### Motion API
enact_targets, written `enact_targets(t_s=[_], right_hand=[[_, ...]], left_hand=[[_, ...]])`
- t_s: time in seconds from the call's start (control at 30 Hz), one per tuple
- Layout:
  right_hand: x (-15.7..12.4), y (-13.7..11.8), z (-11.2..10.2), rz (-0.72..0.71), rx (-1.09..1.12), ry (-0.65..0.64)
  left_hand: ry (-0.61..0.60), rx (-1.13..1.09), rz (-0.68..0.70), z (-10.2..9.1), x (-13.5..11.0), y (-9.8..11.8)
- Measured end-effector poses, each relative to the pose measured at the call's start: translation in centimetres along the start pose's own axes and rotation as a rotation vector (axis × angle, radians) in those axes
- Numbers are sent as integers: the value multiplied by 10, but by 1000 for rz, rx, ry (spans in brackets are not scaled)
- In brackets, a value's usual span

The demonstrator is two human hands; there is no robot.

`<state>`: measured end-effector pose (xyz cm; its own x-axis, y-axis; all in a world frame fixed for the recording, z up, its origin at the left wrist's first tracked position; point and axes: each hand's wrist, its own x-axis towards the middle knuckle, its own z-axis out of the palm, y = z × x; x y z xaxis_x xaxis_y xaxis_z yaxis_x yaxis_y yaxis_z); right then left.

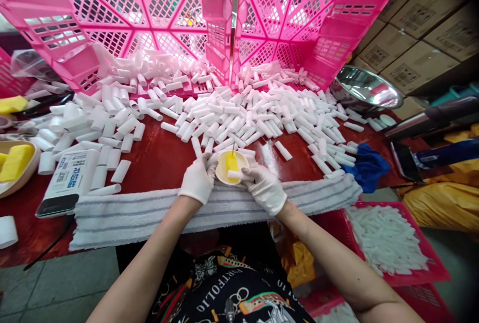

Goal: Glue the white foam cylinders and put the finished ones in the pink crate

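Both hands wear white gloves above the table's front edge. My right hand [265, 188] pinches a short white tube [235, 175] against a yellow sponge [231, 162]. That sponge sits in a small cream dish [221, 171], with a thin metal pin [234, 147] standing up at its far side. My left hand [198, 178] is at the dish's left rim, fingers closed around what looks like another white tube [212, 159], mostly covered by the glove. Many loose white tubes [239, 118] lie heaped just beyond the dish.
Two tipped pink crates [220, 29] spill tubes at the back. A striped towel [142, 216] lines the front edge. On the left are a white labelled device [69, 178] and a bowl of yellow sponges [32, 176]. A metal basin [366, 88] and blue cloth [366, 166] are right.
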<state>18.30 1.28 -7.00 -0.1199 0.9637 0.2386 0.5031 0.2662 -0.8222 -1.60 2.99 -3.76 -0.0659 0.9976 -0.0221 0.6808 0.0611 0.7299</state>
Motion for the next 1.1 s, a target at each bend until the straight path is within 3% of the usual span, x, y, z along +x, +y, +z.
enact_targets(t_s=[0.23, 0.37, 0.47, 0.57, 0.7, 0.83, 0.93, 1.1], right_hand=[[-1, 9, 1, 5, -24, -20], [0, -2, -3, -120, -50, 19], [-2, -14, -10, -144, 49, 32], [-4, -24, -22, 44, 257, 65], [0, -36, -37, 370, 523, 9], [8, -47, -43, 431, 468, -71], [7, -52, -44, 330, 144, -43], [-5, -51, -46, -223, -456, 2]], left_hand=[[-11, 91, -12, -3, -2, 4], [-22, 73, -14, -2, 1, 2], [24, -57, -39, -3, 2, -1], [77, -224, -14, -6, -5, 2], [-82, -404, 132, -9, -24, 14], [-163, -352, 231, -7, -38, 20], [-189, -257, 240, -8, -42, 25], [-212, -105, 62, -1, -48, 44]])
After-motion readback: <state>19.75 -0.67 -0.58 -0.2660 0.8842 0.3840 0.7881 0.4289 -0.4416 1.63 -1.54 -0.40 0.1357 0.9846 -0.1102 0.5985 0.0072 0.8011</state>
